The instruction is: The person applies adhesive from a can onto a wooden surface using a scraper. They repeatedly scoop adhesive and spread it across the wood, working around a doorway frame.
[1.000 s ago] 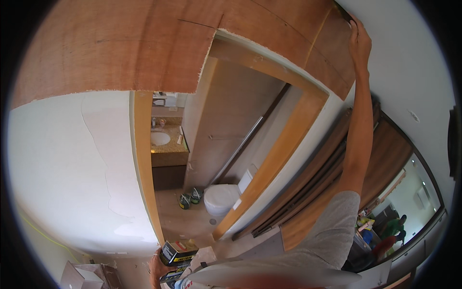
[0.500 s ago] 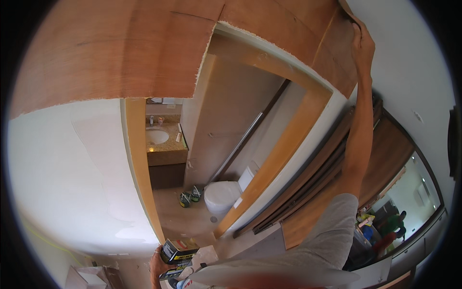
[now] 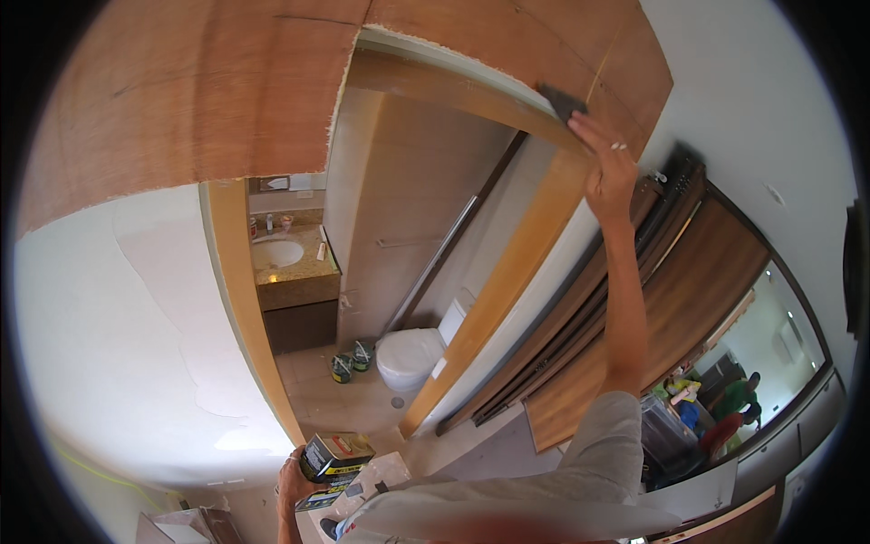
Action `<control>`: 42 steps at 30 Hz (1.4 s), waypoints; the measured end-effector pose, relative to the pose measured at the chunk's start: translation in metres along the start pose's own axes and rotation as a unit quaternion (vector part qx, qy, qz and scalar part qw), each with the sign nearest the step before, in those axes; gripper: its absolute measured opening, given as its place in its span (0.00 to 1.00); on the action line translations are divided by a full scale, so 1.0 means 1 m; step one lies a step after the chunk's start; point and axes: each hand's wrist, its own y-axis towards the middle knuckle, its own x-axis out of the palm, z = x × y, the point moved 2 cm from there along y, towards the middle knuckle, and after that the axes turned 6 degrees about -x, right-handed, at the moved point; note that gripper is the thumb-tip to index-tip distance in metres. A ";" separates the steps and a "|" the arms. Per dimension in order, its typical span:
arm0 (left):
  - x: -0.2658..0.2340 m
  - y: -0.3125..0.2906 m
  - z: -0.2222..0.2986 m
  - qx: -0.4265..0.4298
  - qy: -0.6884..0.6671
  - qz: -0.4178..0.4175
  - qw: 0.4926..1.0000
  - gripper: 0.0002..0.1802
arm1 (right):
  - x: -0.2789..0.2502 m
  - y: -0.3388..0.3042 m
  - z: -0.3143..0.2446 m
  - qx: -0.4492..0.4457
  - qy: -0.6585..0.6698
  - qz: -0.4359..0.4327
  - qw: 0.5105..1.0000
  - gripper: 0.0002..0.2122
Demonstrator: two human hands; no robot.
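My right hand (image 3: 611, 172) is raised to the top right corner of the doorway, its fingers closed on a dark, flat, spreader-like piece (image 3: 562, 103). That piece lies against the lower edge of the reddish plywood panel (image 3: 471, 50), just above the wooden door frame (image 3: 535, 258); motion blurs it, and its exact kind is unclear. Low at the front, my left hand (image 3: 290, 480) grips a rectangular metal can (image 3: 333, 456) with black and yellow sides by its left side. Part of that hand's grip is hidden behind the can.
Through the doorway are a toilet (image 3: 410, 356), a sink counter (image 3: 308, 286) and two small dark green containers (image 3: 352, 361) on the floor. Dark brown boards (image 3: 580, 317) lean along the right wall. A mirror (image 3: 770, 354) at far right reflects people.
My right hand has come down and left from the plywood's upper right edge to the door frame's corner, carrying the dark flat piece. The left hand keeps holding the can; the view has shifted slightly.
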 end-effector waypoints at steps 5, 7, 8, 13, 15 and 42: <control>0.013 -0.006 -0.008 -0.011 0.010 0.001 1.000 0.65 | -0.043 -0.012 0.024 0.083 0.014 0.001 0.996 0.17; 0.019 -0.009 -0.006 -0.021 0.006 -0.001 1.000 0.64 | -0.051 0.014 0.080 0.204 -0.059 0.052 0.976 0.14; 0.021 -0.013 -0.004 -0.026 0.016 0.000 1.000 0.64 | -0.051 0.027 0.102 0.154 -0.037 0.058 0.986 0.14; 0.036 -0.023 0.008 -0.050 0.020 0.007 0.999 0.66 | -0.035 0.072 0.185 0.144 0.009 0.106 0.984 0.15; 0.043 -0.029 0.008 -0.058 -0.002 0.016 0.998 0.66 | -0.032 0.079 0.195 0.158 0.007 0.103 0.982 0.15; 0.033 0.002 0.037 -0.028 0.036 0.003 0.999 0.64 | -0.001 -0.048 0.063 0.053 0.027 0.015 0.998 0.29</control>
